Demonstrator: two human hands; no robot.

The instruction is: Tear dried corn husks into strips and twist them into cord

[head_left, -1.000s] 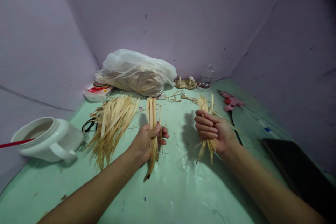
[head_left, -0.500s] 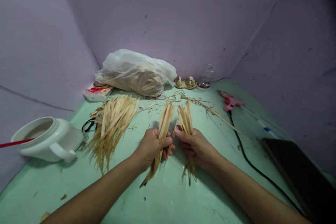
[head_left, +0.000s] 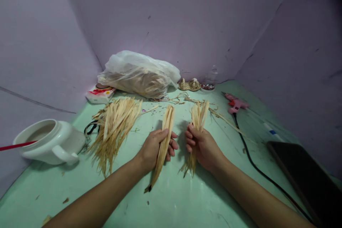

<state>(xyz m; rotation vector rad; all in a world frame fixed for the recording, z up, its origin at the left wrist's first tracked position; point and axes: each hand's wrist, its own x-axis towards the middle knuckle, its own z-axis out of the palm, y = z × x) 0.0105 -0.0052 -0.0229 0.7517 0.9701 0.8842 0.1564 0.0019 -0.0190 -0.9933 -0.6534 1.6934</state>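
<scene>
Person sat arms-out over a green table (head_left: 160,206); landmark was the clear plastic bag (head_left: 139,74), stuffed with brownish material. Left hand (head_left: 153,148) was closed on a few long pale dry strips (head_left: 167,124), thumb across them; the strips stood in front of the bag, toward its right end, tilted, dark tip low. Right hand (head_left: 205,148) was gripping a fuller bundle (head_left: 199,115), farther right of the bag and also in front, upper ends fanned, frayed ends hanging below the fist. The two bunches were apart, near each other.

Big strip pile (head_left: 116,128) lay in front of the bag's left half. White jug (head_left: 64,140) with a red stick (head_left: 18,145) was well left of the bag and nearer the person; tissue packet (head_left: 100,96) just by the bag's left end. Woven piece (head_left: 189,84) and small dish (head_left: 207,86) were beside the bag's right end. Pink glue gun (head_left: 235,104), black cable (head_left: 248,155) and dark flat slab (head_left: 299,178) were well right of the bag, slab nearest the person.
</scene>
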